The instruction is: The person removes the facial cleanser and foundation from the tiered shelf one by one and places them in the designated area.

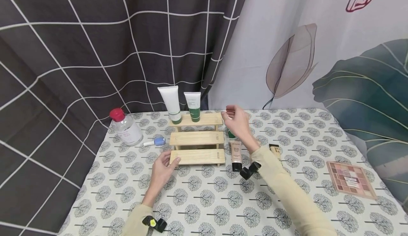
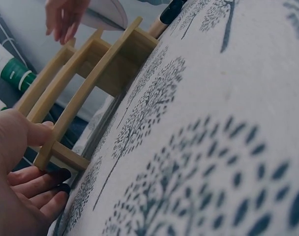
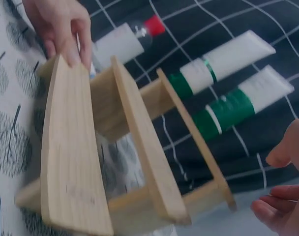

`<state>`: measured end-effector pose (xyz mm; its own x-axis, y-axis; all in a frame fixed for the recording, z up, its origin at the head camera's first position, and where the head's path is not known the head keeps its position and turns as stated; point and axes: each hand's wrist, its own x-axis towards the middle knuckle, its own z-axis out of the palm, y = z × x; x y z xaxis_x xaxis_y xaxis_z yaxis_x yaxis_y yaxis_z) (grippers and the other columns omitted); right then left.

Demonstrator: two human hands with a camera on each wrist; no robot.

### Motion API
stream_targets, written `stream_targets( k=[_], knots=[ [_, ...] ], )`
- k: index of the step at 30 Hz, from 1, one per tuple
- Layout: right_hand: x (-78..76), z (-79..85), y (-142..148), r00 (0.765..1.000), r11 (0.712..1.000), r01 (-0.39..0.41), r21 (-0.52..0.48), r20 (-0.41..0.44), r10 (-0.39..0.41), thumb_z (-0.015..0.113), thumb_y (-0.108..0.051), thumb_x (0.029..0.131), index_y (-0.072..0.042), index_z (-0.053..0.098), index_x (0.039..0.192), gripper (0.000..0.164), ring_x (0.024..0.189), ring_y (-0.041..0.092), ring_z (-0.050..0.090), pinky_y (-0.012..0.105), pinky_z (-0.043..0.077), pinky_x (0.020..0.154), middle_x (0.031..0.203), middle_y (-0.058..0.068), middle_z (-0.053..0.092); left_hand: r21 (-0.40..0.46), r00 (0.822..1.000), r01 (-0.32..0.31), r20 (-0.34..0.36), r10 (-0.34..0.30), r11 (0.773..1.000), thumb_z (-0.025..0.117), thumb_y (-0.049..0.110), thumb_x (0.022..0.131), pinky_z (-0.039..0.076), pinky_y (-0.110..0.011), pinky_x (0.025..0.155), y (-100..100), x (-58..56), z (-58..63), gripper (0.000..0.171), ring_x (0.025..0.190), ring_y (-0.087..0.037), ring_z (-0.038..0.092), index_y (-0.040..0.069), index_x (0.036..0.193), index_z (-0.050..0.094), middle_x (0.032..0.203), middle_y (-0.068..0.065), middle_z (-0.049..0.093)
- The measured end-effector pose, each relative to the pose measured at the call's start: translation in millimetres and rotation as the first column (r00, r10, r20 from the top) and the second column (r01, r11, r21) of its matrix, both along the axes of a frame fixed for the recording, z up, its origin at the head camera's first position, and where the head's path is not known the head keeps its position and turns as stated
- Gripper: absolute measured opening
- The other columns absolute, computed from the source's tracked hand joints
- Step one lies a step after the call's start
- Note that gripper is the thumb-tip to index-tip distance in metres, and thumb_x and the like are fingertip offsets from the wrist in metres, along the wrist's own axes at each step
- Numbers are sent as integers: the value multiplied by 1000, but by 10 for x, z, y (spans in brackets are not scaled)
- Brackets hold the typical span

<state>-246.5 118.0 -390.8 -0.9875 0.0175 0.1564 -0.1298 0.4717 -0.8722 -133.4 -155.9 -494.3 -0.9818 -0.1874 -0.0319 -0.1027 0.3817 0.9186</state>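
A: Where do you have the wooden rack?

B: Middle of the head frame, standing on the tree-printed bench. My left grip is clamped on the left end of its lowest step, thumb over the top, fingers underneath.

A: And the right?

B: My right grip hangs near the right end of the top step, fingers loosely bent and apart from the thumb, nothing between them. The right wrist view shows a gap to the wood.

A: What worries you?

B: The taller tube and the shorter tube stand on their caps up there, just above the centre of the frame. I judge them tippy; a jolt through the wood could drop them.

A: So how would you handle it?

B: I'd use the left to steady only, no lifting or twisting, since it has just one end. If the right must straighten the rack, I'd press its end gently and move both ends together.

A: Anything else on that side?

B: The BB tube lies just beside the rack, right of centre, and a green item I can't identify is partly hidden by my right grip. I'd come in high enough to clear both.
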Motion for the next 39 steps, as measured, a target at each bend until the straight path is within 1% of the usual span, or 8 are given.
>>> stream_targets(
  k=[5, 12, 20, 23, 26, 30, 33, 39],
  knots=[
    [28, 77, -197, 996, 997, -79, -3, -46, 78, 65, -20, 96, 6, 52, 136, 49, 123, 38, 62, 45, 53, 110, 135, 26, 60, 10, 1000, 1, 0, -1, 1000, 75, 17, 91, 46, -48, 117, -3, -7, 5, 57, 132, -43, 56, -4, 138, 52, 139, -28, 59],
    [13, 66, -520, 989, 990, -141, -24, -51, 140, 69, -18, 94, 6, 51, 137, 52, 124, 37, 61, 44, 52, 112, 136, 26, 60, 9, 1000, -2, 9, 2, 1000, 75, 18, 91, 46, -49, 117, -4, 3, 0, 56, 132, -43, 56, -4, 138, 53, 138, -28, 59],
    [-35, -28, -765, 990, 991, -127, -28, -65, 125, 77, -16, 88, 4, 56, 130, 51, 116, 33, 66, 38, 57, 105, 125, 21, 67, 6, 1000, 2, 0, -2, 1000, 75, 18, 91, 46, -48, 116, -16, -2, -25, 55, 132, -43, 56, -3, 137, 53, 138, -28, 60],
    [-53, -66, -821, 987, 991, -127, -30, -99, 123, 79, -13, 87, 6, 56, 127, 50, 113, 33, 68, 37, 58, 103, 122, 22, 67, 8, 1000, 3, -4, -3, 1000, 76, 18, 91, 46, -48, 117, -17, -9, -31, 56, 132, -43, 56, -3, 137, 53, 138, -27, 60],
    [-64, -99, -852, 983, 993, -118, 8, -141, 118, 80, -12, 86, 6, 57, 125, 49, 110, 34, 68, 38, 59, 101, 119, 22, 67, 12, 1000, 7, -5, -7, 1000, 76, 18, 91, 46, -48, 117, -11, -16, -29, 56, 132, -42, 56, -3, 137, 53, 138, -27, 60],
    [-75, -140, -866, 978, 994, -101, 42, -180, 107, 77, -11, 88, 5, 57, 123, 43, 106, 32, 68, 38, 60, 97, 116, 21, 67, 11, 1000, 10, -6, -10, 1000, 76, 17, 91, 46, -48, 116, -1, -26, -23, 55, 131, -42, 57, -3, 137, 54, 138, -28, 59],
    [-79, -159, -862, 974, 995, -95, 30, -206, 100, 75, -9, 90, 4, 57, 121, 38, 105, 32, 68, 38, 60, 97, 115, 20, 67, 11, 1000, 7, -6, -7, 1000, 76, 18, 91, 46, -47, 116, 1, -33, -22, 55, 131, -42, 57, -3, 137, 54, 139, -28, 59],
    [-46, -167, -791, 970, 995, -100, 12, -221, 100, 73, -7, 91, 6, 57, 124, 39, 105, 34, 68, 40, 60, 98, 116, 23, 66, 2, 1000, 0, 1, 0, 1000, 76, 20, 91, 45, -48, 117, -9, -8, -19, 56, 132, -42, 56, -2, 138, 53, 137, -27, 60]
  ],
)
